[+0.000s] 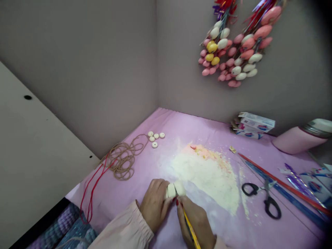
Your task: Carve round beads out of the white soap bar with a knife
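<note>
My left hand (155,202) is closed around the left end of a white bar of soap (179,187), low in the middle of the head view. A dark cut splits the bar across, near its middle. My right hand (194,218) grips a craft knife (191,230) with a yellow handle, like a pen. Its thin blade is in the cut, and the right fingers rest close against the bar's near side. Just beyond the hands, a wide heap of pale shavings (207,176) covers the cloth, pink and yellow at its far edge.
Brown cord (121,162), red string (92,193) and several white beads (155,144) lie left on the pink cloth. Black-handled scissors (267,199) and ribbons (285,188) lie right. Small boxes (255,122) and a pink bottle (295,140) are behind. Bead strings (233,58) hang on the wall.
</note>
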Demonstrator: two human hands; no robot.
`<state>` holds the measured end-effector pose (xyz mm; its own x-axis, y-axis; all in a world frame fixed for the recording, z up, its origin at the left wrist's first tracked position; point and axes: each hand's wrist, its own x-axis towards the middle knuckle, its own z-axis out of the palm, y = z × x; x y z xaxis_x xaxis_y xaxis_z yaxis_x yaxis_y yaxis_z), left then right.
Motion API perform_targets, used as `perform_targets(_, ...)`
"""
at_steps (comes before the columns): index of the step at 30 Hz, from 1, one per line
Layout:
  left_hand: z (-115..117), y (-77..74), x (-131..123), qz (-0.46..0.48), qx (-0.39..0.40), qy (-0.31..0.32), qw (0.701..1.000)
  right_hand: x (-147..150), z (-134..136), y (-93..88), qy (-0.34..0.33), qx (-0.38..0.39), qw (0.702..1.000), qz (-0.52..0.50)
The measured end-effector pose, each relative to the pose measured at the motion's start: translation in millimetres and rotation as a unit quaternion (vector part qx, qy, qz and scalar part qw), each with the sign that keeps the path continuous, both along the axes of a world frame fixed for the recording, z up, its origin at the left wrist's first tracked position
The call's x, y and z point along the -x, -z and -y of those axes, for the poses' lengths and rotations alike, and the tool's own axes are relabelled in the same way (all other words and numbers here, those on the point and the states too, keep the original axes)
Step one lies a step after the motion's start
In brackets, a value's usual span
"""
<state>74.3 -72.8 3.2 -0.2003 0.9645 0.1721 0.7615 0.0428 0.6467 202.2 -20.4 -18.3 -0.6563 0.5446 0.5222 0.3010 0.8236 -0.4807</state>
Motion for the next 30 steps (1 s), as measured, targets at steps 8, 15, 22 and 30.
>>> perform_targets(8, 1.5, -3.9, 0.7, 0.000, 0.003, 0.019, 1.000, -1.3, 5.7, 2.2, -0.005, -0.070, 0.998, -0.004)
perform_targets(15, 2.5, -5.6, -0.5, -0.008, -0.004, 0.020, 1.000, -3.9, 9.7, 7.1, 0.001, -0.080, 0.997, -0.004)
perform_targets(22, 3.1, -7.0, -0.1, -0.013, -0.006, 0.026, 1.000, -5.8, 12.3, 8.8, 0.004, -0.105, 0.994, -0.022)
perform_targets(30, 3.0, -5.1, 0.9, -0.024, -0.012, 0.029, 0.999, -8.3, 16.8, 14.6, 0.012, -0.115, 0.993, -0.012)
